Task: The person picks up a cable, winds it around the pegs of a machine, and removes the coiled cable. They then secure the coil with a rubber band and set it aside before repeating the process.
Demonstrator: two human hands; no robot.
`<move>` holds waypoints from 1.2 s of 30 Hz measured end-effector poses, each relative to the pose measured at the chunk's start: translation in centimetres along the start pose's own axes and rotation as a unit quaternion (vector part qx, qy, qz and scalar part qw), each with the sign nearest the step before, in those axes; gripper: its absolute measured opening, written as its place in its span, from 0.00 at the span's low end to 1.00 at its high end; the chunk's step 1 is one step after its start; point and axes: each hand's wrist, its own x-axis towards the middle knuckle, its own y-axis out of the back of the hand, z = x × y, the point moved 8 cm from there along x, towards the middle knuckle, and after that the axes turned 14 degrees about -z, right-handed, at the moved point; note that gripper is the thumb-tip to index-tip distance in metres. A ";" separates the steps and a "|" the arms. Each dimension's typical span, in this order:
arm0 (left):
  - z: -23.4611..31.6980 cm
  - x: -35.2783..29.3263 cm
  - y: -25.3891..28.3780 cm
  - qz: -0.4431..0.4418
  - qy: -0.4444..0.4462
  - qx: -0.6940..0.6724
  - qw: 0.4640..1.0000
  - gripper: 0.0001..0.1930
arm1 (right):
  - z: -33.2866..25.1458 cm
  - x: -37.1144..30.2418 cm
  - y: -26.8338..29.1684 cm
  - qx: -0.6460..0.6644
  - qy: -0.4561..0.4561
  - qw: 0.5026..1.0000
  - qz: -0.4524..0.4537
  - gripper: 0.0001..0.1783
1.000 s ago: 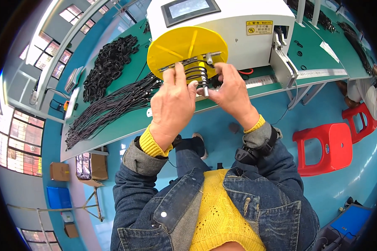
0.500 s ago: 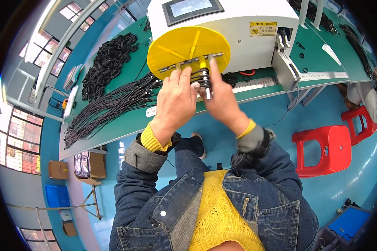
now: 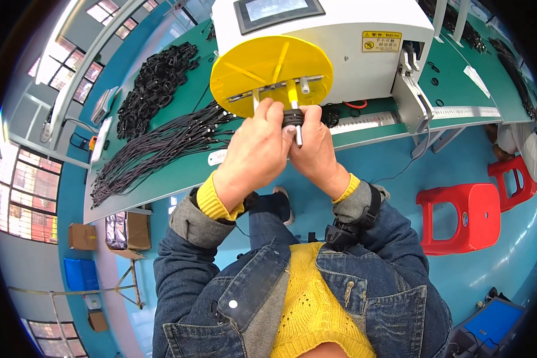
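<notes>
My left hand [image 3: 252, 154] and right hand [image 3: 317, 156] are clamped on the black cable coil [image 3: 292, 118] around the metal post [image 3: 299, 141], seemingly gathering its loops, and the next move calls for even grip.

"Was the room bright?"
"Evenly so. Windows [image 3: 24, 194] well left of the left hand [image 3: 252, 154] glowed washed-out, and the screen [image 3: 279, 8] beyond it looked pale."
"Any glare?"
"White streaks gleamed on the blue floor [image 3: 510, 253], right of the right hand [image 3: 315, 152]."
"Sharpness?"
"Both hands looked fairly crisp; far outward, straight edges bowed toward black corners."
</notes>
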 end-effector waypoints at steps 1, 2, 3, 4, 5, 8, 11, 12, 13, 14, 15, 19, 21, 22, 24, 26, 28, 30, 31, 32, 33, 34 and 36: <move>0.4 -0.2 0.1 0.011 -0.008 0.025 1.000 0.14 | 0.1 0.0 0.0 -0.010 0.007 1.000 0.000 0.14; 0.4 -0.2 0.3 0.012 -0.008 0.026 1.000 0.14 | 0.2 -0.1 0.0 -0.020 0.015 1.000 0.001 0.14; 0.2 0.2 0.4 -0.007 0.009 0.026 1.000 0.13 | 0.1 -0.1 0.0 -0.030 0.022 0.999 0.002 0.14; 0.0 0.5 0.4 -0.027 0.026 0.025 0.999 0.12 | 0.0 -0.1 0.0 -0.030 0.024 0.999 0.002 0.14; -0.1 0.5 0.3 -0.046 0.043 0.025 0.998 0.11 | 0.2 -0.1 -0.1 -0.034 0.003 0.999 -0.007 0.14; 0.6 -0.7 0.0 -0.025 0.033 0.029 0.999 0.10 | 0.1 -0.9 -0.3 -0.043 -0.039 0.998 -0.025 0.13; 1.8 -2.6 -0.4 0.000 0.024 0.016 1.000 0.10 | -1.2 -3.5 -0.2 -0.028 -0.029 0.999 -0.021 0.12; 2.5 -3.5 -0.5 0.015 0.019 0.003 1.000 0.10 | -1.1 -3.9 -0.1 -0.027 -0.036 0.999 -0.026 0.12; 2.8 -4.3 -0.7 0.029 0.014 -0.011 0.999 0.10 | -1.1 -4.0 -0.1 -0.050 -0.030 0.997 -0.042 0.11; 2.9 -5.0 -1.3 0.021 0.022 -0.018 0.999 0.10 | -1.2 -4.3 -0.2 -0.072 -0.026 0.995 -0.060 0.11; 2.5 -5.7 -2.4 0.006 0.038 -0.057 0.998 0.10 | -1.2 -4.9 -0.3 -0.093 -0.021 0.992 -0.079 0.10; -1.5 -7.6 -6.3 -0.056 0.024 -0.180 0.982 0.11 | 1.8 -7.0 -2.6 -0.091 -0.016 0.977 -0.192 0.08; -2.3 -8.6 -7.3 -0.109 -0.059 -0.267 0.956 0.13 | 2.4 -7.4 -3.0 -0.074 -0.023 0.975 -0.209 0.08; -2.3 -8.7 -7.6 -0.111 -0.054 -0.272 0.954 0.13 | 2.5 -7.8 -3.4 -0.058 -0.026 0.973 -0.222 0.09; -3.8 -8.6 -10.5 -0.164 0.128 -0.564 0.799 0.17 | 2.5 -8.5 -4.0 -0.041 -0.030 0.970 -0.238 0.09; -3.1 -9.2 -11.6 -0.182 0.211 -0.683 0.675 0.19 | 2.3 -8.8 -4.6 -0.020 -0.029 0.969 -0.245 0.09; -1.1 -9.4 -11.6 -0.240 0.191 -0.704 0.640 0.17 | 2.4 -9.2 -4.8 -0.013 -0.030 0.968 -0.247 0.09; -0.4 -9.8 -12.1 -0.269 0.184 -0.716 0.617 0.17 | 3.2 -9.6 -5.1 -0.016 -0.020 0.964 -0.263 0.09; -0.9 -10.1 -12.7 -0.317 0.188 -0.691 0.622 0.16 | 2.9 -9.6 -5.2 -0.016 -0.014 0.962 -0.272 0.09; -1.6 -10.4 -13.4 -0.365 0.191 -0.664 0.625 0.16 | 2.5 -9.6 -5.0 -0.015 -0.015 0.961 -0.274 0.09; -2.0 -10.7 -14.2 -0.412 0.192 -0.634 0.626 0.15 | 2.3 -9.7 -5.2 -0.099 -0.018 0.940 -0.325 0.09; -2.6 -10.6 -15.0 -0.411 0.196 -0.637 0.622 0.15 | 1.8 -9.8 -5.3 -0.182 -0.021 0.909 -0.374 0.10; -3.0 -11.7 -17.7 -0.487 0.238 -0.599 0.590 0.14 | 2.0 -10.4 -5.7 -0.259 -0.026 0.869 -0.421 0.10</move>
